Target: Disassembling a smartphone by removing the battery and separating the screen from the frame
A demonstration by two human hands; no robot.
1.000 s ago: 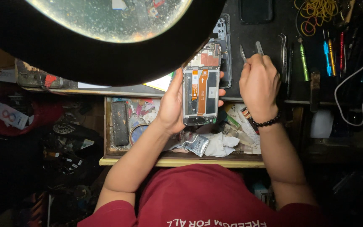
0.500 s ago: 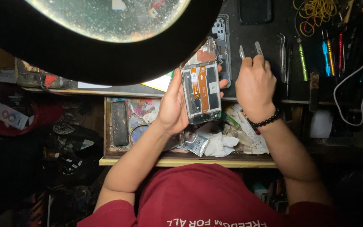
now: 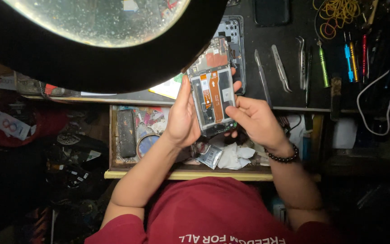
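Note:
My left hand point(image 3: 181, 119) grips an opened phone point(image 3: 213, 88) by its left edge, back side up. The phone's orange flex cable and dark boards are exposed. My right hand point(image 3: 253, 119), with a dark bead bracelet at the wrist, pinches the phone's lower right edge with thumb and fingers. The phone is held over the front edge of the dark bench, above the open drawer point(image 3: 181, 174). Two metal tweezers point(image 3: 262, 77) lie on the bench just right of the phone, apart from my hands.
A big round magnifier lamp point(image 3: 95, 27) covers the upper left. A phone back cover point(image 3: 235, 36) lies behind the held phone. Coloured screwdrivers point(image 3: 353, 54), yellow rubber bands point(image 3: 335, 13) and a white cable point(image 3: 375, 104) are at the right. A crumpled tissue point(image 3: 235, 156) sits in the cluttered drawer.
My right hand was up by the tweezers on the bench; it has come down and left onto the phone's lower right edge. The tweezers now lie free. The phone tilted slightly.

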